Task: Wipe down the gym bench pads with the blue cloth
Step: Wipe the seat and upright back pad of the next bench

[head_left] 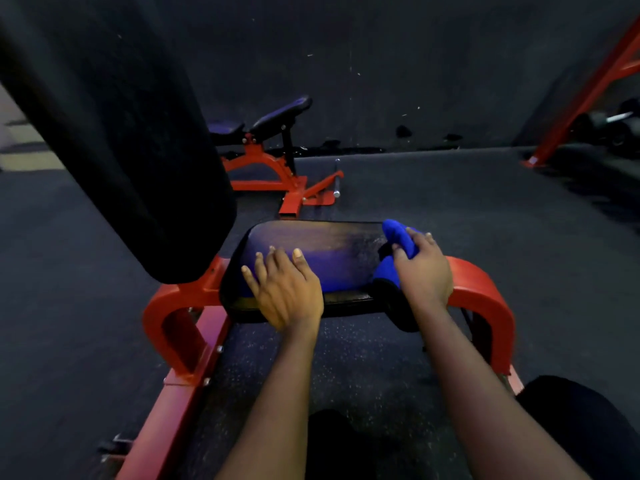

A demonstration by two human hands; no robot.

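Two hands work on the small seat pad (332, 247), each with its own job. The left hand (285, 289) lies on the near left part of the pad, palm down, fingers straight and slightly spread, gripping nothing. It is most likely there to brace the person and steady the pad while the other hand rubs.

The right hand (424, 268) sits at the pad's right end with its fingers curled around the bunched blue cloth (396, 232). The cloth bulges out beyond the fingertips toward the pad's far right corner, and a fold hangs below the thumb over the pad's right edge. Bunching it this way gives a thick wad to press with. In the dim light it is unclear whether the cloth is pressed flat on the pad surface or only wrapped around its edge.

Both forearms reach forward nearly parallel from the near side of the pad, wrists low, the right wrist over the curved red frame (485, 289) that carries the pad.

The big black back pad (121, 133) rises to the left of the seat pad, tilted. A second bench (277, 116) stands well beyond the seat pad.
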